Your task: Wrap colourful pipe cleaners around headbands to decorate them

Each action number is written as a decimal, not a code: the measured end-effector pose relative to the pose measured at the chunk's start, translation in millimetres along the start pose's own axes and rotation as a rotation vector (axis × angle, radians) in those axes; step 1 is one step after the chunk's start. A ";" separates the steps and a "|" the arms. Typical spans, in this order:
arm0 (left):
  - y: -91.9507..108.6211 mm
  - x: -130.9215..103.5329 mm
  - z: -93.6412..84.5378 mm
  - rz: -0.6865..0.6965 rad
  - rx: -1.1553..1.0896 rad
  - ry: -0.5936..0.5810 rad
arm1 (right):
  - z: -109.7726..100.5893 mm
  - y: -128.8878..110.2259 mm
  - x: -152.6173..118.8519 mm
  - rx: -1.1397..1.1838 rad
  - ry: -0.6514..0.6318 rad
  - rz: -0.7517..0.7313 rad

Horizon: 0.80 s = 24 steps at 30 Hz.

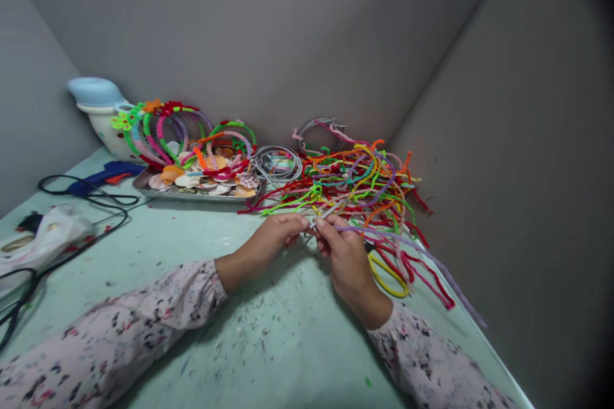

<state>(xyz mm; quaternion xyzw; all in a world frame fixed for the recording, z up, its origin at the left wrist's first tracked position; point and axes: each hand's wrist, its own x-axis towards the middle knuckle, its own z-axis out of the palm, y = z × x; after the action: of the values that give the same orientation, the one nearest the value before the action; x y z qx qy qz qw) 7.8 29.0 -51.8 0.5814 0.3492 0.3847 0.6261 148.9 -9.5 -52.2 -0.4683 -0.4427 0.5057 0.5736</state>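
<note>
My left hand (275, 233) and my right hand (349, 263) meet over the table with their fingertips almost touching. Both are closed in a pinch on a thin grey wire (334, 208), which sticks out up and to the right. A purple pipe cleaner (444, 270) is also in my right hand; its long end trails off to the right past the table edge. How it joins the wire is hidden by my fingers. Just beyond my hands lies a tangled heap of colourful pipe cleaners (336, 180). Yellow-handled scissors (389, 280) lie beside my right hand, partly covered.
A metal tray (201, 199) of shells stands behind, with pipe-cleaner-wrapped hoops (163, 134) on it. Coiled wire (277, 164) sits beside it. At left are a blue-lidded container (103, 115), a blue glue gun (96, 177), a black cord (108, 198) and a plastic bag (52, 236).
</note>
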 end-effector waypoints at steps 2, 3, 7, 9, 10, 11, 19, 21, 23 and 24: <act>0.9 0.0 0.1 -0.008 -0.008 -0.003 | 0.2 0.0 0.2 -0.022 0.005 0.001; 1.8 0.1 0.4 -0.012 -0.010 0.002 | 0.3 0.1 0.3 -0.034 0.007 0.003; 8.0 -0.5 2.1 0.005 0.016 0.031 | 0.7 0.8 0.3 -0.062 0.017 0.006; 10.9 -1.5 2.8 0.033 0.031 0.036 | 0.9 0.9 -0.3 -0.057 0.019 0.013; 11.7 -2.0 3.0 0.045 0.036 0.034 | 1.0 0.8 -0.7 -0.049 0.019 0.017; 11.9 -2.6 3.2 0.055 0.038 0.030 | 1.1 0.7 -1.1 -0.040 0.019 0.021; 9.4 -5.2 5.7 0.105 0.073 0.079 | 1.8 -1.5 -1.9 0.024 0.034 0.043; 11.6 -5.6 6.7 0.103 0.076 0.095 | 1.9 -1.8 -1.6 0.029 0.038 0.040; 13.2 -5.7 7.1 0.090 0.065 0.097 | 1.8 -1.6 -1.2 0.029 0.038 0.041; 13.3 -5.5 7.0 0.079 0.055 0.093 | 1.6 -1.4 -1.0 0.028 0.040 0.041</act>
<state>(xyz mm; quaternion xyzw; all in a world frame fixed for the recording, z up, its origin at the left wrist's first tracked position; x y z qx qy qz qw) 10.5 21.3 -38.0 0.5934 0.3652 0.4259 0.5772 147.4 -10.4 -50.6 -0.4791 -0.4142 0.5142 0.5784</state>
